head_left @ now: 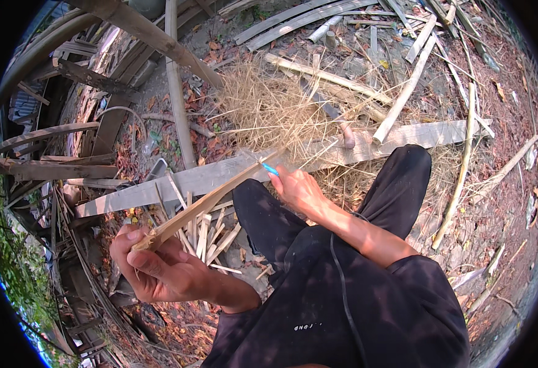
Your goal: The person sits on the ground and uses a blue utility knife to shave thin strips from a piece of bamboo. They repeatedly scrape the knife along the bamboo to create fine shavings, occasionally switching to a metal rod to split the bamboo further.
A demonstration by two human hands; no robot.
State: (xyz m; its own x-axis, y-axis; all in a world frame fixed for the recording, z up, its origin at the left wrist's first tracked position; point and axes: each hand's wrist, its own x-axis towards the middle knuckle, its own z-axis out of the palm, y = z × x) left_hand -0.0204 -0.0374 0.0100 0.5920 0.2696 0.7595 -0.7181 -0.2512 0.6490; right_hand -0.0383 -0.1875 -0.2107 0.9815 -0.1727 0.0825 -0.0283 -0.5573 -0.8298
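My left hand (174,270) is closed around the near end of a long, flat bamboo strip (202,204), which slants up to the right. In my right hand (299,190) is a small knife (269,169) with a blue handle, mostly covered by my fingers. Its thin blade lies close to the far end of the strip; whether it touches cannot be made out. Under the strip runs a long grey plank (416,135). A large knife (330,111) with a dark blade and wooden handle rests by the plank, among the shavings.
A heap of pale shavings (263,107) lies beyond the plank. Several short split sticks (210,236) are piled near my left forearm. A pale pole (407,89) and a thin branch (465,165) lie to the right. Stacked timber (60,168) crowds the left side.
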